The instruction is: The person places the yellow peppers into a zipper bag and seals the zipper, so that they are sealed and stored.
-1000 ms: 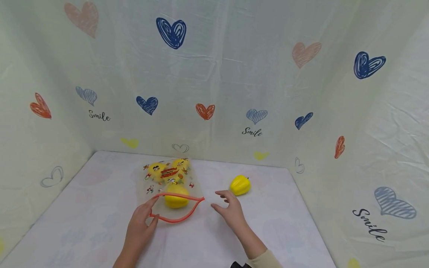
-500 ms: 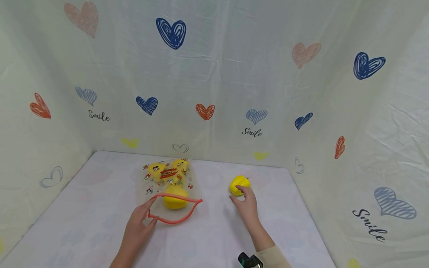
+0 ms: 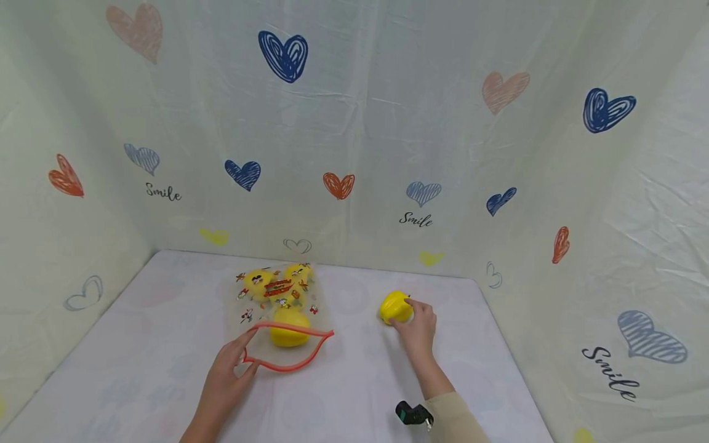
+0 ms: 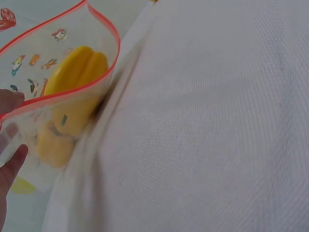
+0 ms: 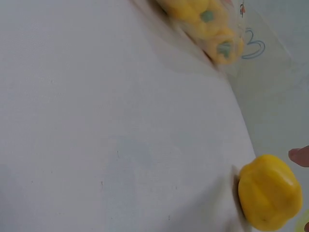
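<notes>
Nearest the camera, at about five o'clock in the head view, a beige sleeve, cut off by the frame, enters beside a small black device. Beyond, between seven and eight o'clock, a left hand holds one corner of a clear printed bag on a white-covered counter, its grip clamped on the red rim so that the mouth gapes toward six o'clock. A right hand, at five o'clock, is poised around a loose yellow pepper, its grip apart — the right-wrist view shows a gap beside one fingertip, but the thumb is all but out of that frame and its contact cannot be told. The step in hand appears to be taking up this pepper, which sits at three o'clock from the bag; the next move seems to call for closing the right grip, with the left one holding the mouth spread. More yellow peppers lie inside, one near the mouth, others toward twelve o'clock — print and cloudy film leave their exact number uncertain. Farthest off, a heart-printed drape hangs behind, its top cut off.
</notes>
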Tool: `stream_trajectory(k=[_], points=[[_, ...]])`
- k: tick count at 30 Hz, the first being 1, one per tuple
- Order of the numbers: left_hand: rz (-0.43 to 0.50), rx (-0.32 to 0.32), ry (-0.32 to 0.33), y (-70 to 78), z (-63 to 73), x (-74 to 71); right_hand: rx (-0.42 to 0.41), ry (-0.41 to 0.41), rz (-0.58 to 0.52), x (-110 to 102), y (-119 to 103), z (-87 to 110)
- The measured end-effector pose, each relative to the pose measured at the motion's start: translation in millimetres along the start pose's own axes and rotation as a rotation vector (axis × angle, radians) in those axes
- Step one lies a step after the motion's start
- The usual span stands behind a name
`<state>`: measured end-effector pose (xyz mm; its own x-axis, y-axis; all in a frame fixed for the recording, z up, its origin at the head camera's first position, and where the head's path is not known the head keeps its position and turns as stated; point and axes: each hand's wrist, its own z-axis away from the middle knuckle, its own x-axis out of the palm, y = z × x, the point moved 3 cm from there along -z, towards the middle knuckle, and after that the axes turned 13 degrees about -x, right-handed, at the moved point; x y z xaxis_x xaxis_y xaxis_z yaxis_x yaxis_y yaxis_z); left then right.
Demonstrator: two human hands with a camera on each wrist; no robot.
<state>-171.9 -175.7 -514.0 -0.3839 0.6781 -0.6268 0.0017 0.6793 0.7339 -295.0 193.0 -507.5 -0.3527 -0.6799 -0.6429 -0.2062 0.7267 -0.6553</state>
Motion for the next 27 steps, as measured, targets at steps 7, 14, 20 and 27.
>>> stream_trajectory(k=[7, 14, 20, 27], points=[[0.002, -0.043, -0.029, 1.5, 0.0, -0.2, 0.027, -0.038, 0.046, 3, 2, -9.1], [-0.003, -0.003, 0.020, -1.0, 0.7, 1.1, 0.059, -0.072, 0.058, 11, 8, -15.4], [-0.008, -0.016, 0.008, -0.5, 0.8, 0.9, 0.080, -0.079, 0.068, 17, 11, -17.3], [-0.018, -0.056, -0.025, -1.2, 0.4, 2.4, 0.075, -0.072, 0.063, 24, 18, -17.9]])
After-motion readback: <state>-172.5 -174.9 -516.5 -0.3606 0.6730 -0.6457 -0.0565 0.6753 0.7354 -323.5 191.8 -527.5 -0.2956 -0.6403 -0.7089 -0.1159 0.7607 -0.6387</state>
